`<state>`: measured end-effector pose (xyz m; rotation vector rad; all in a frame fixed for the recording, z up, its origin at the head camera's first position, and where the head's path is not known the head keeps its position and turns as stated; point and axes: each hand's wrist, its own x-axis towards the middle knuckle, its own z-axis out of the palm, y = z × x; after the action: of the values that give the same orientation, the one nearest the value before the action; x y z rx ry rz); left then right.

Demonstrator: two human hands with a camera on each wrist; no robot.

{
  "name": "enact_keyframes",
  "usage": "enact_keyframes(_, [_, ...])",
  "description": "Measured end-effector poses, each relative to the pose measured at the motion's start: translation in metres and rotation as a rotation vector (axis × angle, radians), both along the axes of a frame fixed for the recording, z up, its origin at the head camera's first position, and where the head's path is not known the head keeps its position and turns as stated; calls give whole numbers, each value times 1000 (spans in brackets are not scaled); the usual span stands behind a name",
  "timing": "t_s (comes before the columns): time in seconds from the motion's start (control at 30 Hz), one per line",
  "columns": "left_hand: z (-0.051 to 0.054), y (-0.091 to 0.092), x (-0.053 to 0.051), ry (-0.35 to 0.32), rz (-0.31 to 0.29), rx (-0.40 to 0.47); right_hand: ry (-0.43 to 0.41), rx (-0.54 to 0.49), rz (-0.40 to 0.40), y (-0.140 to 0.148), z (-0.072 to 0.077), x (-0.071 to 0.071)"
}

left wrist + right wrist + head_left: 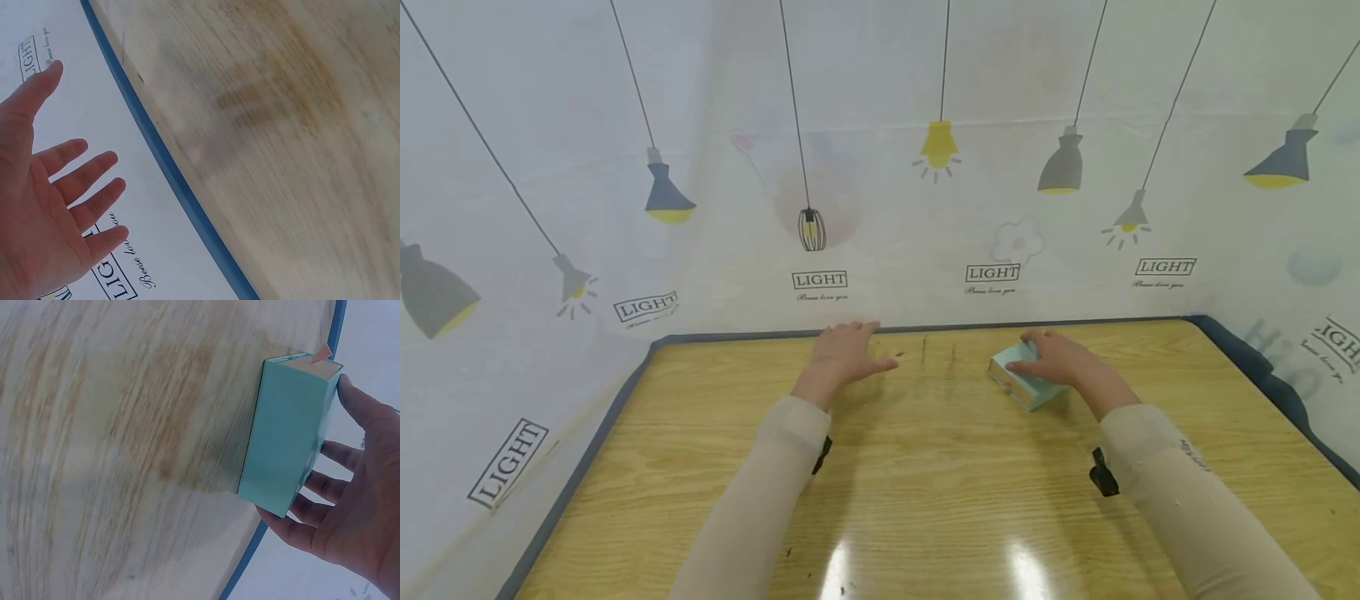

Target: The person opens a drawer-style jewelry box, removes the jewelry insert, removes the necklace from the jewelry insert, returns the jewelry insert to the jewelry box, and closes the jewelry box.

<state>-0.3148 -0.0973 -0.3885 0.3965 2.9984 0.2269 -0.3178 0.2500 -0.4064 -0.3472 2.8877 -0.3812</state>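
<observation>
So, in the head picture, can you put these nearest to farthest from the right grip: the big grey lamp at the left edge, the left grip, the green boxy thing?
1. Green boxy thing: touching the right grip.
2. Left grip: off to its left.
3. Big grey lamp: printed, at the left edge.

On the pale wall sheet (pixel 880 183) I can read LIGHT several times, each in a black box (pixel 820 280), with a script line (pixel 822 297) below ending "love you"; its first word looks like "Beese". At the right stands a big faint grey H (pixel 1261 337). Small lettering on the right sleeve (pixel 1195 517) is unreadable.
</observation>
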Motion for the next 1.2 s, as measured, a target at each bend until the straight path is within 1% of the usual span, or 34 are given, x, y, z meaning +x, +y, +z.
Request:
enact_keyframes(0.2, [3, 4, 1, -36, -28, 8, -10, 5, -8, -13, 2, 0])
enact_keyframes(0.33, [6, 7, 3, -48, -37, 20, -12, 17, -20, -23, 2, -1])
enact_keyframes(0.6, [11, 13, 6, -53, -51, 29, -14, 35, -42, -44, 2, 0])
enact_keyframes(0.8, [15, 15, 10, -43, -54, 43, -15, 19, -60, -56, -1, -1])
enact_keyframes(1.07, [14, 17, 12, -41, -61, 66, -43, 15, -83, -71, 3, 4])
enact_keyframes(1.2, [12, 20, 12, -46, -79, 85, -54, 19, -92, -78, 6, 7])
